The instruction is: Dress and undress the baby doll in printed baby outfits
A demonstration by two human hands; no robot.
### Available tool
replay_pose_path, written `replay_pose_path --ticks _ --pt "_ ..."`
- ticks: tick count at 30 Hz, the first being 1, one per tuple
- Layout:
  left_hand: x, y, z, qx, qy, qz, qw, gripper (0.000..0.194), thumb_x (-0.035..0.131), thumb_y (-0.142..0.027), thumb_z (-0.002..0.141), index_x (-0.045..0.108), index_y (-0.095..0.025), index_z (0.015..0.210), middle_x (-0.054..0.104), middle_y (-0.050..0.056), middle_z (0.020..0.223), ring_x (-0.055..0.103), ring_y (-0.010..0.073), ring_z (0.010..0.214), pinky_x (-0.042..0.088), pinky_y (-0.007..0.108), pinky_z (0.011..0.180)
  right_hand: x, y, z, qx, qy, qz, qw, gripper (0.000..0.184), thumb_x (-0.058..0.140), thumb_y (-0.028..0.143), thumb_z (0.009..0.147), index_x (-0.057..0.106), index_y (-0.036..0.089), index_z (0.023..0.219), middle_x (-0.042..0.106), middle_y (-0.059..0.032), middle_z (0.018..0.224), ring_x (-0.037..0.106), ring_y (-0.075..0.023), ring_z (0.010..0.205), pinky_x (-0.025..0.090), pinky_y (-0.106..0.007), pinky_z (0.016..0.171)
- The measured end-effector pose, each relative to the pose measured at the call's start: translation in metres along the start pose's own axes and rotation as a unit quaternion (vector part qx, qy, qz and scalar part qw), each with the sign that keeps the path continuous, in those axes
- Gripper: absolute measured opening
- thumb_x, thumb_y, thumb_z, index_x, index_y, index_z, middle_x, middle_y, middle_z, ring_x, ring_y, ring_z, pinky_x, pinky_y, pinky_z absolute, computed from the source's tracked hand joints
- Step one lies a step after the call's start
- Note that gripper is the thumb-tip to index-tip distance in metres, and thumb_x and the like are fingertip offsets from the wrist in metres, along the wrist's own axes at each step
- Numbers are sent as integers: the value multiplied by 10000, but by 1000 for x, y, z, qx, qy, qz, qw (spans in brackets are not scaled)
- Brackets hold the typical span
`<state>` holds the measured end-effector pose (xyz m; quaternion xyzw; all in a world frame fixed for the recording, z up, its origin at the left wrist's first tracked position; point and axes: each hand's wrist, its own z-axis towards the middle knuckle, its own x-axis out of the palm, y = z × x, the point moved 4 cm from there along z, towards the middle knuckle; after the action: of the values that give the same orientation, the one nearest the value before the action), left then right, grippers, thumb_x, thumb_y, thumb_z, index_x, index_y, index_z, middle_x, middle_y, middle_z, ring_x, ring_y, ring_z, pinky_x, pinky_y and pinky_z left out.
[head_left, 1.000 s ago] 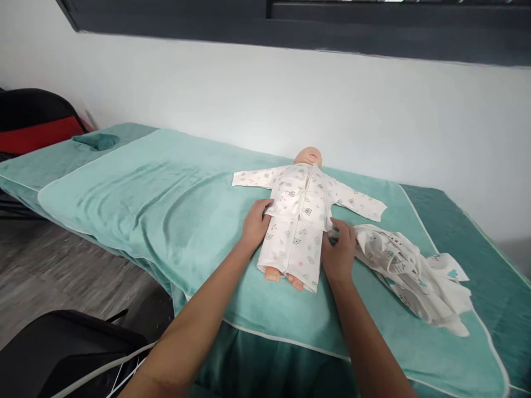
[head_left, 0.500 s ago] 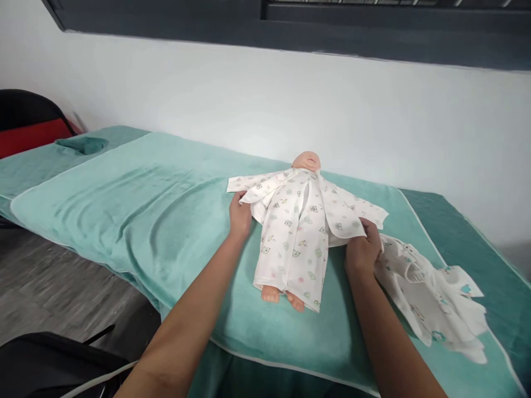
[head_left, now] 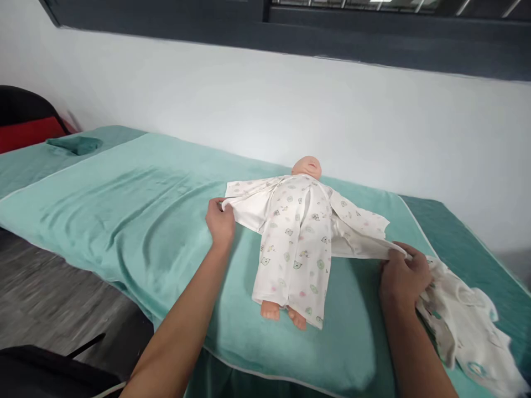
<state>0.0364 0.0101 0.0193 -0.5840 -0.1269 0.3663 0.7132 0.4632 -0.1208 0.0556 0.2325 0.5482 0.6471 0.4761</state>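
A baby doll point(head_left: 307, 166) lies on its back with its head toward the wall and its feet toward me. It wears printed white trousers point(head_left: 290, 260), pulled high over its front, and a matching white baby jacket point(head_left: 360, 217) spread open. My left hand point(head_left: 220, 221) pinches the jacket's front edge on the left side and holds it out. My right hand point(head_left: 404, 273) grips the opposite front edge, stretched out to the right. The doll's bare feet point(head_left: 270, 310) stick out of the trouser legs. Its arms are hidden in the sleeves.
Beside my right hand lies a crumpled white printed baby garment point(head_left: 473, 320). A light green blanket point(head_left: 124, 210) covers the bed, over a darker green sheet point(head_left: 460, 232). A dark green cloth point(head_left: 74, 145) lies at the far left, near a black and red chair point(head_left: 31, 132).
Both hands have moved apart, drawing the jacket's two front panels outward and showing their plain white inside. My view has shifted slightly. The crumpled garment now appears farther right.
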Motion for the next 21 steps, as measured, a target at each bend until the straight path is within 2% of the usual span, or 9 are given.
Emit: replay_pose_path --ticks 2,4,6,8,9,11,14,17,21 --pt "3 -9 -4 73 -8 53 996 283 539 -151 806 596 -197 1078 628 63 936 597 243 928 485 404 897 -1 11 -13 6 -46 60 997 214 624 245 730 682 201 931 483 66 452 436 -156 403 295 -284 399" --pt "16 -26 -10 176 -1 89 980 297 538 -142 829 594 -188 1117 629 118 1110 552 289 1139 425 469 1036 9 28 -27 -22 -36 126 991 185 648 268 761 658 214 938 515 69 483 445 -145 408 330 -282 417" --pt "40 -45 -14 260 49 91 960 266 543 -202 887 601 -190 1146 622 129 1211 515 294 1228 392 471 1095 31 49 -38 -61 38 176 982 239 663 302 799 648 217 1021 648 32 647 577 -156 535 467 -298 536" --pt "69 -62 -13 297 119 79 944 265 553 -289 930 607 -194 1170 631 114 1233 527 276 1225 413 427 1089 65 71 -44 -108 148 174 967 323 699 315 801 652 229 1108 730 -38 997 690 -204 902 549 -359 783" --pt "83 -69 -10 299 151 78 939 281 555 -332 942 610 -191 1179 636 111 1237 532 272 1223 420 410 1084 85 81 -45 -125 207 154 958 359 692 322 816 649 246 1164 706 -57 1166 665 -225 1071 535 -397 904" --pt "109 -78 -1 282 201 92 934 320 544 -400 958 614 -188 1188 649 108 1231 550 273 1204 437 400 1055 124 94 -39 -142 294 87 941 384 638 347 862 642 276 1240 630 -62 1358 573 -247 1259 456 -455 1061" --pt "139 -86 16 259 271 133 917 279 510 -411 978 632 -214 1132 684 91 1153 607 269 1106 456 397 980 168 99 -17 -130 337 9 932 397 583 369 890 647 273 1269 609 -55 1406 526 -261 1314 362 -486 1147" --pt "153 -86 27 255 305 180 900 206 493 -364 988 637 -233 1054 701 83 1081 638 265 1044 444 379 930 188 92 5 -111 351 13 930 377 558 407 909 673 276 1244 635 -35 1383 542 -257 1300 358 -471 1147" --pt "153 -79 36 232 285 226 902 186 464 -351 996 606 -239 1037 717 85 1055 655 281 988 428 371 861 189 74 22 -118 351 12 929 372 527 447 930 698 290 1220 662 -26 1352 565 -253 1276 395 -445 1117"
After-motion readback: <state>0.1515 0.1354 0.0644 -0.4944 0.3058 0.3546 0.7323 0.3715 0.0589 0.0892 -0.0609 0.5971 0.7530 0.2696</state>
